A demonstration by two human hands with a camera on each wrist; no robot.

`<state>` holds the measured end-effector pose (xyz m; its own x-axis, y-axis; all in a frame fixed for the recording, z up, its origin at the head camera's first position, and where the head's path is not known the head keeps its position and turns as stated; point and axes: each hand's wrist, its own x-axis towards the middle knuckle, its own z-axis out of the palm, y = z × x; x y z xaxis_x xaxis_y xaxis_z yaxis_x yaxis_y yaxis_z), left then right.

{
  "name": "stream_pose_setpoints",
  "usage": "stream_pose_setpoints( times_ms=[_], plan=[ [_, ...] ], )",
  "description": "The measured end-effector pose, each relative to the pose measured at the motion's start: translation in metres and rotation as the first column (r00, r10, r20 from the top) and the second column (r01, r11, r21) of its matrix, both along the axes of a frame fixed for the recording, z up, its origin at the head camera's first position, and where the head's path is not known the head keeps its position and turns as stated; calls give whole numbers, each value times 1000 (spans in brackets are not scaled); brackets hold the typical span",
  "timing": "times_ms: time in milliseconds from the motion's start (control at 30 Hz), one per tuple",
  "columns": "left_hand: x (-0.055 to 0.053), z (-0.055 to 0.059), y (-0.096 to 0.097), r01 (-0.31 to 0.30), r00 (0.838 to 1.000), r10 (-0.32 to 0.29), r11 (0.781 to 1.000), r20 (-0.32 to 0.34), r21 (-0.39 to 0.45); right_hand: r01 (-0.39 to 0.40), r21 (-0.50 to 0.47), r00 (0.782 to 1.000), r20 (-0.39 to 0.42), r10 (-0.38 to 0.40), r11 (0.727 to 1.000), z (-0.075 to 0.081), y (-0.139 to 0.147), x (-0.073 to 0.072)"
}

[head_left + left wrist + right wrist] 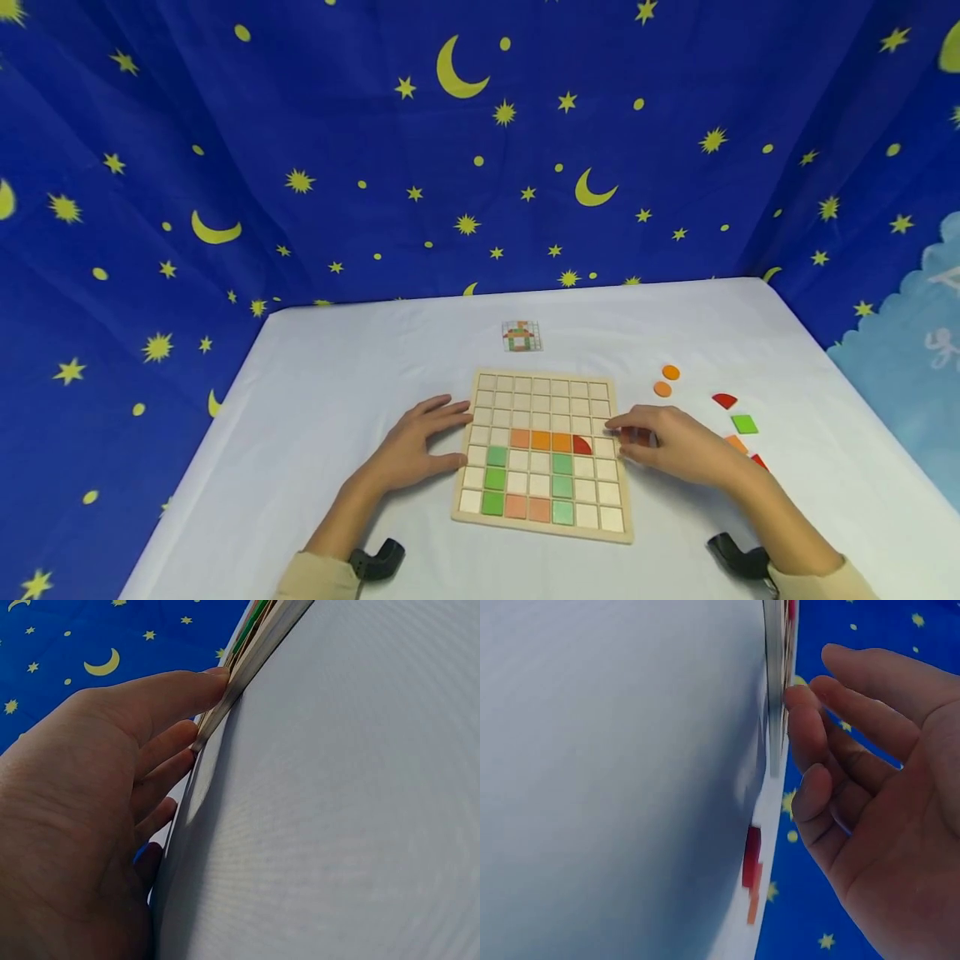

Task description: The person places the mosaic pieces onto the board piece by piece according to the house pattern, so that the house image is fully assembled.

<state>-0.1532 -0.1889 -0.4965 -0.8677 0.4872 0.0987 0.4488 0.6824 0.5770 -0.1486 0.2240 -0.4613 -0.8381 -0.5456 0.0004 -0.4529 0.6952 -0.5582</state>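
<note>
A wooden grid board [538,458] lies between both hands, with colored tiles in its lower cells. One row shows a salmon tile [521,438], two orange tiles [540,440] and a red quarter-circle tile [581,445]; green tiles [495,478] form two columns below. My left hand [420,443] touches the board's left edge with fingers and thumb extended, seen close in the left wrist view. At the right edge is my right hand [671,443], fingers loosely bent and nothing in them in the right wrist view. Red tiles [637,437] show between its thumb and fingers, on the cloth.
Behind the board lies a small pattern card [521,336]. Loose pieces are scattered at right: orange discs [671,372], a red quarter circle [724,401], a green square [745,424] and an orange piece [737,444]. A blue star-patterned curtain [480,167] rises behind the white tablecloth [360,358].
</note>
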Motion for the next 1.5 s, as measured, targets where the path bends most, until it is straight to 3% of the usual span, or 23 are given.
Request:
stream_pose_setpoints(
  times_ms=[367,767,1033,1500],
  plan=[
    [3,-3,0,-6,1000,6,1000,11,2,130,-33,991,35,-128,991,2,35,15],
    [4,-2,-1,-17,1000,16,1000,15,6,280,-13,960,-26,-280,960,2,79,20],
    [1,0,-1,-15,1000,14,1000,13,12,310,-2,948,-77,-310,951,-1,107,24],
    [0,-1,-1,-12,1000,12,1000,11,12,319,-53,947,-30,-321,946,-13,126,29]
  ],
)
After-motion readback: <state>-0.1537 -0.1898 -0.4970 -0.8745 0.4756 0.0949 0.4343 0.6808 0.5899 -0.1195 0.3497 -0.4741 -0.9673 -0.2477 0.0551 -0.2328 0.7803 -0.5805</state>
